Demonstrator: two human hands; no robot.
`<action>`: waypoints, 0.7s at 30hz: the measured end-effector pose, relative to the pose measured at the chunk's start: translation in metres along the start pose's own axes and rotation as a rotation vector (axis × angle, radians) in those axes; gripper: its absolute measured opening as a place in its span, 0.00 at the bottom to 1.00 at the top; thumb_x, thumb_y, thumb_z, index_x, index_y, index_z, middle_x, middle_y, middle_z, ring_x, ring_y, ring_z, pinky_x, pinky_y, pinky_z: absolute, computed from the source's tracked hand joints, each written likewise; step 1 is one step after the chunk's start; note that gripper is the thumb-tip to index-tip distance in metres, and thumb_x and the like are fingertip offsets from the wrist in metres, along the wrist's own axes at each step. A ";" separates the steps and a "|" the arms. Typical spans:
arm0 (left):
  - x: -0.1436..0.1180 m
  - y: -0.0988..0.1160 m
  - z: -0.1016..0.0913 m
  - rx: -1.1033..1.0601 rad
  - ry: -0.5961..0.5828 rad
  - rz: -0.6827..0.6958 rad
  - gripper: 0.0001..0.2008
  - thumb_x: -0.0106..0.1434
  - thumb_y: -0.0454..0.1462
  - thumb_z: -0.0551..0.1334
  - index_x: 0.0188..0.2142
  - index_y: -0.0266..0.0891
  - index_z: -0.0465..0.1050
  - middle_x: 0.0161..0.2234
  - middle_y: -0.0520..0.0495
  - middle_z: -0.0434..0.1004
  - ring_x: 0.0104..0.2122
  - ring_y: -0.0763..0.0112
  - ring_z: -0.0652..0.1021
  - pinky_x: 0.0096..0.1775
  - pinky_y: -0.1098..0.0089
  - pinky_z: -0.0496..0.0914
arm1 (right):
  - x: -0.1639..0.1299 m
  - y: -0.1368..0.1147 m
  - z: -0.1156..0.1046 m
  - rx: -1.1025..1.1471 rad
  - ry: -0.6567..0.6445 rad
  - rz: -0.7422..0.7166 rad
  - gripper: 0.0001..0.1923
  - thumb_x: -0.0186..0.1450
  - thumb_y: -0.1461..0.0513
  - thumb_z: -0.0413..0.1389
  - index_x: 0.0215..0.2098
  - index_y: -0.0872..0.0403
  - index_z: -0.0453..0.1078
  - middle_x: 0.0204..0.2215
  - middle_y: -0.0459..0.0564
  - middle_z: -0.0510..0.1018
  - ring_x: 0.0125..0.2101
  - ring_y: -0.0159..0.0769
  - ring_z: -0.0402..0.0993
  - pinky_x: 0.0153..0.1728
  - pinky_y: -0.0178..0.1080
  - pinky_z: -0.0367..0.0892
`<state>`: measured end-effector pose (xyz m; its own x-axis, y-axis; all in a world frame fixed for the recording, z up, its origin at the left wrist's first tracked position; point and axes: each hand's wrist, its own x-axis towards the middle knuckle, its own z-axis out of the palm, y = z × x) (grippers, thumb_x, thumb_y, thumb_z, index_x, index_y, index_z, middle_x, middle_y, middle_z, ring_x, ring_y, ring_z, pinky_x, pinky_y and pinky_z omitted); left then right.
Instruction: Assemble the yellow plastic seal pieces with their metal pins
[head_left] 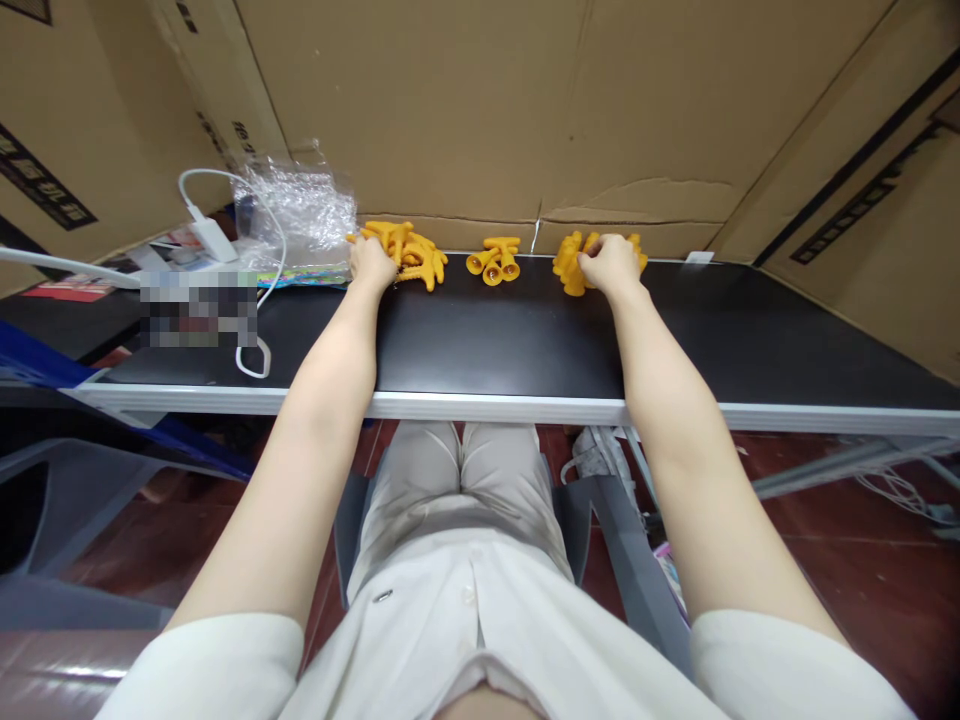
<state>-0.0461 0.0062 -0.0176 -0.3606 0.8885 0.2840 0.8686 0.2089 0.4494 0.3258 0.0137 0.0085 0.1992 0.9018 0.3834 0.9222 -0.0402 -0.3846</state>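
My left hand rests fingers-down on the spiky yellow rubber pile at upper centre of the black worktop, my right hand likewise curled over the yellow clump, three yellow bell-shaped pieces lying between, sorted apart.

Counted on the black table

Three heaps of orange plastic parts: left heap, middle heap, right heap. Two hands: left hand, right hand. One clear bag, one white charger.
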 end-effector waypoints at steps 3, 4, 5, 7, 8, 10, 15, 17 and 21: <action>-0.002 0.002 0.003 -0.040 0.041 -0.010 0.31 0.73 0.39 0.50 0.67 0.23 0.73 0.73 0.22 0.65 0.73 0.39 0.67 0.75 0.47 0.61 | 0.000 -0.001 0.001 -0.011 0.001 -0.005 0.10 0.69 0.64 0.58 0.47 0.54 0.79 0.54 0.66 0.82 0.57 0.59 0.78 0.62 0.59 0.70; -0.003 0.003 0.003 -0.056 0.052 -0.016 0.31 0.73 0.39 0.49 0.67 0.23 0.72 0.74 0.22 0.63 0.74 0.38 0.66 0.75 0.45 0.60 | -0.001 -0.001 0.001 -0.011 0.007 -0.012 0.11 0.70 0.63 0.57 0.47 0.55 0.79 0.54 0.66 0.82 0.57 0.59 0.78 0.62 0.60 0.69; -0.003 0.004 0.003 -0.070 0.059 -0.019 0.31 0.74 0.39 0.48 0.68 0.24 0.72 0.75 0.23 0.62 0.75 0.39 0.64 0.75 0.43 0.58 | -0.001 -0.002 0.001 -0.011 0.014 -0.023 0.12 0.71 0.62 0.56 0.48 0.55 0.79 0.54 0.67 0.82 0.58 0.60 0.78 0.62 0.61 0.69; -0.004 0.005 0.004 -0.091 0.061 -0.020 0.32 0.75 0.42 0.48 0.69 0.27 0.71 0.76 0.25 0.60 0.76 0.40 0.62 0.76 0.42 0.56 | -0.003 -0.003 0.001 -0.008 0.030 -0.056 0.14 0.73 0.60 0.55 0.51 0.56 0.79 0.54 0.68 0.81 0.59 0.63 0.77 0.62 0.64 0.68; -0.004 0.005 0.003 -0.099 0.055 -0.017 0.32 0.75 0.43 0.48 0.70 0.29 0.70 0.76 0.26 0.60 0.77 0.41 0.61 0.76 0.42 0.55 | -0.004 -0.005 0.000 -0.009 0.036 -0.076 0.15 0.74 0.59 0.54 0.52 0.57 0.78 0.55 0.69 0.80 0.60 0.64 0.76 0.62 0.65 0.67; -0.004 0.007 0.003 -0.108 0.041 -0.015 0.33 0.75 0.45 0.48 0.73 0.33 0.67 0.77 0.27 0.58 0.77 0.42 0.60 0.76 0.42 0.54 | -0.007 -0.008 0.000 -0.017 0.047 -0.114 0.18 0.75 0.57 0.53 0.55 0.59 0.77 0.57 0.70 0.79 0.61 0.65 0.75 0.63 0.67 0.66; -0.006 0.010 0.002 -0.106 -0.014 -0.010 0.34 0.75 0.45 0.48 0.76 0.35 0.61 0.79 0.28 0.55 0.79 0.42 0.57 0.76 0.39 0.53 | -0.015 -0.021 0.004 -0.005 0.013 -0.323 0.22 0.75 0.57 0.54 0.64 0.56 0.74 0.63 0.68 0.76 0.65 0.64 0.72 0.66 0.67 0.66; -0.006 0.010 0.002 -0.106 -0.013 -0.012 0.34 0.75 0.46 0.48 0.75 0.37 0.62 0.78 0.29 0.56 0.79 0.43 0.56 0.76 0.40 0.52 | -0.021 -0.028 0.011 -0.014 -0.055 -0.426 0.26 0.75 0.57 0.55 0.68 0.55 0.71 0.67 0.67 0.74 0.68 0.63 0.69 0.67 0.67 0.65; -0.004 0.011 0.004 -0.112 0.037 0.007 0.32 0.76 0.47 0.49 0.74 0.39 0.65 0.77 0.30 0.59 0.79 0.43 0.56 0.76 0.41 0.51 | -0.035 -0.043 0.030 -0.065 -0.228 -0.563 0.35 0.75 0.57 0.55 0.78 0.52 0.59 0.77 0.62 0.62 0.74 0.61 0.60 0.69 0.68 0.63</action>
<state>-0.0334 0.0068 -0.0172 -0.3685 0.8736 0.3178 0.8285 0.1536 0.5385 0.2694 -0.0028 -0.0135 -0.3936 0.8613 0.3212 0.8851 0.4495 -0.1207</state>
